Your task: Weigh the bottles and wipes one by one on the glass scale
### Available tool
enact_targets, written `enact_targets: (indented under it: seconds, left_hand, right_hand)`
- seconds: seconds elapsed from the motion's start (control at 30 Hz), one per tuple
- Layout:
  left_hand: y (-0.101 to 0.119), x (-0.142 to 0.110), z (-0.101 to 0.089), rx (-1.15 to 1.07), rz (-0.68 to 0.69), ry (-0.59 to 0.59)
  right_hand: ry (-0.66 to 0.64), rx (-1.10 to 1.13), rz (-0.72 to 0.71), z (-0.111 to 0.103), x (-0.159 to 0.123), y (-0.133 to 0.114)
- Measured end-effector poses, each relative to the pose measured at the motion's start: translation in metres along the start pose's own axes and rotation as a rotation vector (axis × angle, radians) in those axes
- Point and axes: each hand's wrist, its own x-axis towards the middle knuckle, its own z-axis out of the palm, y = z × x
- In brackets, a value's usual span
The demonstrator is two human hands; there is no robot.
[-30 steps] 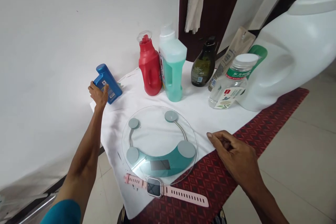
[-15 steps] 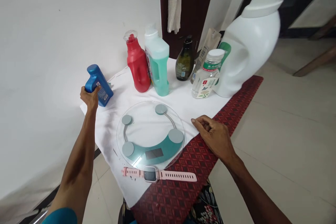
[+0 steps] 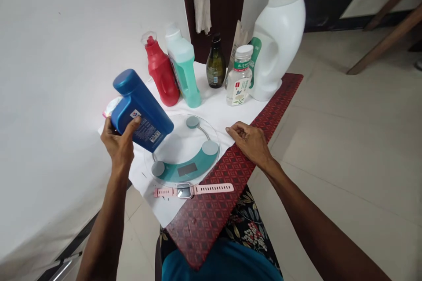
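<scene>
My left hand (image 3: 119,140) grips a blue bottle (image 3: 141,112) with a hollow handle and holds it tilted in the air. The bottle's lower end hangs over the far left part of a round glass bathroom scale (image 3: 184,173) and hides some of it. My right hand (image 3: 249,142) rests at the table's right side with its fingers curled in, and nothing shows in them. Just in front of the scale lies a smartwatch (image 3: 184,190) with a pink strap, stretched out flat.
Along the back stand a red bottle (image 3: 163,74), a green bottle (image 3: 186,74), a dark pump bottle (image 3: 216,66), a clear bottle (image 3: 239,88) and a large white jug (image 3: 278,39). A white cloth (image 3: 211,112) partly covers the red patterned tabletop (image 3: 204,221). A wall rises on the left.
My left hand has lifted the blue bottle off the cloth and brought it closer, towards the scale. My right hand stays at the table's side. The camera view has shifted.
</scene>
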Motion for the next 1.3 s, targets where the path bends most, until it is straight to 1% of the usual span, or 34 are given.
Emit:
enact_targets:
  seconds: [0.1, 0.17, 0.3, 0.5, 0.7, 0.8, 0.9, 0.97, 1.07, 1.1, 1.17, 1.23, 1.3]
  left_hand:
    - [0.003, -0.031, 0.013, -0.03, -0.062, -0.063]
    - [0.003, -0.046, 0.019, -0.024, -0.084, -0.082]
    - [0.003, -0.062, 0.027, -0.014, -0.079, -0.074]
    - [0.006, -0.063, 0.03, 0.056, -0.063, -0.085]
    - [0.0, -0.062, 0.02, 0.061, -0.041, -0.183]
    - [-0.005, -0.062, 0.019, 0.078, -0.078, -0.216]
    - [-0.01, -0.063, 0.023, 0.075, -0.088, -0.146]
    - [-0.012, -0.065, 0.027, 0.026, -0.107, -0.095]
    - [-0.009, -0.064, 0.037, -0.098, -0.155, -0.069]
    - [-0.005, -0.063, 0.041, -0.132, -0.146, -0.074]
    - [0.004, -0.058, 0.054, -0.176, -0.083, -0.103]
    - [0.014, -0.053, 0.074, -0.214, -0.015, -0.157]
    - [0.02, -0.049, 0.101, -0.276, 0.009, -0.217]
  right_hand:
    - [0.013, 0.025, -0.005, 0.001, -0.001, 0.001]
    - [0.017, 0.039, -0.002, 0.002, -0.002, 0.001]
    - [0.024, 0.043, -0.002, 0.001, -0.002, 0.001]
    - [0.017, 0.044, -0.007, -0.001, -0.002, -0.002]
    - [0.034, 0.069, -0.007, -0.001, -0.002, 0.001]
    - [0.042, 0.082, -0.014, -0.001, -0.002, 0.003]
    - [0.1, 0.094, 0.003, -0.002, -0.002, 0.004]
    - [0.152, 0.105, 0.022, -0.004, -0.003, 0.005]
    - [0.177, 0.143, 0.044, -0.005, -0.004, 0.006]
    - [0.184, 0.161, 0.052, -0.006, -0.004, 0.006]
    - [0.209, 0.192, 0.072, -0.006, -0.005, 0.007]
    - [0.239, 0.216, 0.093, -0.007, -0.006, 0.007]
    - [0.25, 0.233, 0.104, -0.008, -0.006, 0.006]
